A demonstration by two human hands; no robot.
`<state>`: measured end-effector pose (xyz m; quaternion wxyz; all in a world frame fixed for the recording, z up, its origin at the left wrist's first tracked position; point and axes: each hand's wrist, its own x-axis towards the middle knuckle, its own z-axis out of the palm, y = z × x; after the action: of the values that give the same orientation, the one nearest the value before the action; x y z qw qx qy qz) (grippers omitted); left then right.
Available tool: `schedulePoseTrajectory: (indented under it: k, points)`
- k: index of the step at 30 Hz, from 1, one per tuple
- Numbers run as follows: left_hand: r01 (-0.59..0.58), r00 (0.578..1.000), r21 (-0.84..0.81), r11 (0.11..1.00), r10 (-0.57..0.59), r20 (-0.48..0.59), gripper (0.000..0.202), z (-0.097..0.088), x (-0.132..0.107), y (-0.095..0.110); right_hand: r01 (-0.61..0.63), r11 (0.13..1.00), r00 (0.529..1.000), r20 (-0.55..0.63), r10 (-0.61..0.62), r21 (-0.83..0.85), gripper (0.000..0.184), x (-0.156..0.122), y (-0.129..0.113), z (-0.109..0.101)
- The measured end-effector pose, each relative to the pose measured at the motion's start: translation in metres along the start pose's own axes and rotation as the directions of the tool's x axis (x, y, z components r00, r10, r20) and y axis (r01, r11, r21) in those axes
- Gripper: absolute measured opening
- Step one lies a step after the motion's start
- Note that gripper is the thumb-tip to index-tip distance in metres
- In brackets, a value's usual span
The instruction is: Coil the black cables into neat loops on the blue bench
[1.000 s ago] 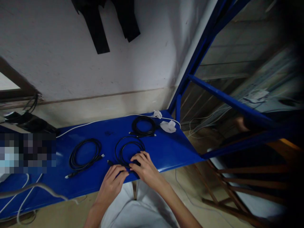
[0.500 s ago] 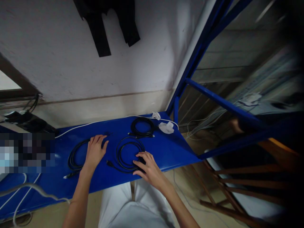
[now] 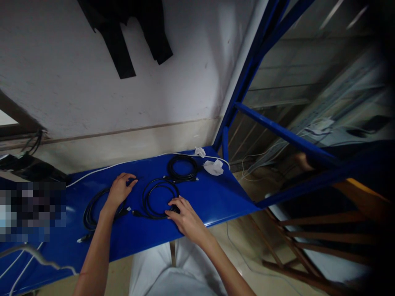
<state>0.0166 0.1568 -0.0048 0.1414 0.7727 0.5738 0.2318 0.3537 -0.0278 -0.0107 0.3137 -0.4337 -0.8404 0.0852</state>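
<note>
Three coils of black cable lie on the blue table. My right hand point(image 3: 187, 218) grips the near right side of the middle cable coil point(image 3: 146, 201), thumb and fingers closing round its strands. That coil's dark plug end point(image 3: 135, 213) points left. My left hand point(image 3: 120, 190) hovers at the upper right of the left cable coil point(image 3: 88, 213), fingers bent and thumb apart, with a dark patch by the fingertips that I cannot make out. My left forearm hides part of this coil; its connector point(image 3: 83, 238) shows near the front. Behind sits the third cable coil point(image 3: 169, 166).
Crumpled white wrapping point(image 3: 214, 167) lies at the table's right end. A white cord point(image 3: 114, 165) runs along the wall. Blue metal posts point(image 3: 243, 82) rise at the right, with a wooden chair point(image 3: 327, 228) beyond. White cables point(image 3: 18, 257) cross the left front.
My right hand has closed more on the middle coil, which has shifted left and been drawn tighter. My left thumb and fingers have come nearer together. The view has turned slightly.
</note>
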Motion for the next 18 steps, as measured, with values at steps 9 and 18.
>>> schedulePoseTrajectory:
  k: [9, 18]
  points:
    - [0.08, 0.997, -0.179, 0.981, -0.083, -0.008, 0.043, -0.003, 0.002, -0.004, -0.027, 0.997, 1.0, 0.0, 0.027, 0.067, 0.027, -0.003, 0.0, -0.001]
    - [0.172, 0.972, -0.373, 0.912, -0.219, -0.085, 0.046, -0.012, -0.007, 0.004, -0.034, 0.992, 0.999, -0.032, 0.038, 0.124, 0.03, -0.003, 0.0, -0.001]
